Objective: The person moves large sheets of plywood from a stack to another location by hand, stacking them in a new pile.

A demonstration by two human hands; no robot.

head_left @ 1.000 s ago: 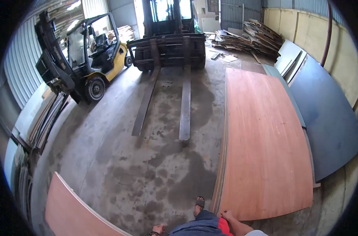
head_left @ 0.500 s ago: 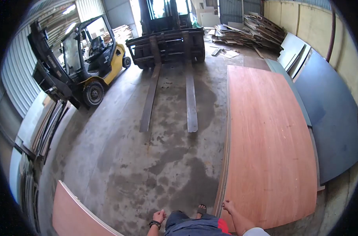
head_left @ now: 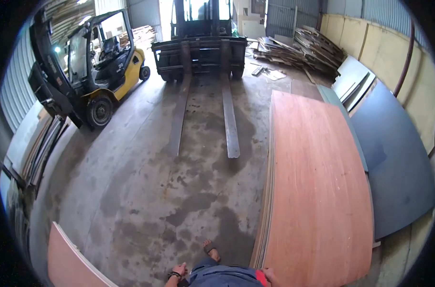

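At the bottom edge my left hand [head_left: 180, 269], with dark bands at the wrist, hangs beside my dark shorts. Its fingers are curled in and nothing shows in them. My right hand [head_left: 269, 274] is low by my right hip, overlapping the near left edge of a stack of reddish plywood sheets [head_left: 318, 182]; its fingers are mostly hidden. A sandalled foot [head_left: 210, 249] is on the stained concrete floor ahead of me.
Two long forklift forks [head_left: 231, 122] lie low over the floor, pointing toward me from a dark forklift [head_left: 198, 55]. A yellow forklift [head_left: 126, 71] stands left. Grey-blue panels [head_left: 394, 162] lie along the right wall; more plywood [head_left: 71, 263] is at lower left. Scrap boards [head_left: 318, 50] are piled behind.
The view has shifted slightly as I step, and a foot now shows farther left and forward. My right hand has dropped toward my hip, and my left hand is lower in view.
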